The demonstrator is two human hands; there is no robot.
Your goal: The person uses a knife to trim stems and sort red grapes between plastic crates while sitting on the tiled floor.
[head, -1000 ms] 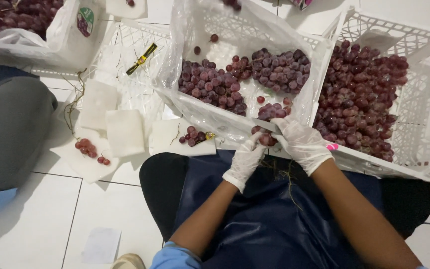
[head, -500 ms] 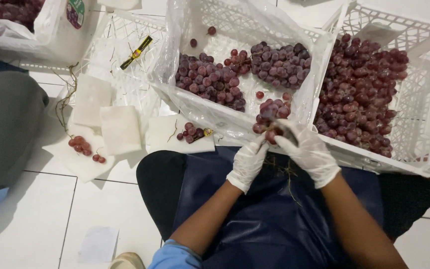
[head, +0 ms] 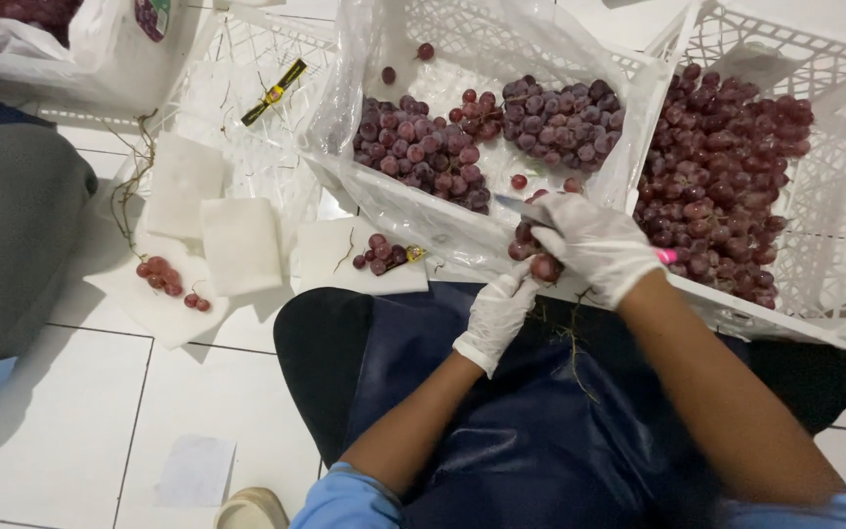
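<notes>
Seen from above, a seated person's dark blue apron fills the near middle of the view. Just beyond it, two hands in white gloves work close together. The left hand pinches the bottom of a small bunch of red grapes; the right hand closes around scissors with a pink handle, blades pointing left above the bunch. The bunch hangs at the near edge of a plastic-lined white crate holding trimmed clusters. Grapes like these look soft and easily bruised, so the stem seems the safest hold. To the left, loose grapes lie on white foam sheets on the tiled floor. Far right, a second white crate is heaped with more red grapes.
</notes>
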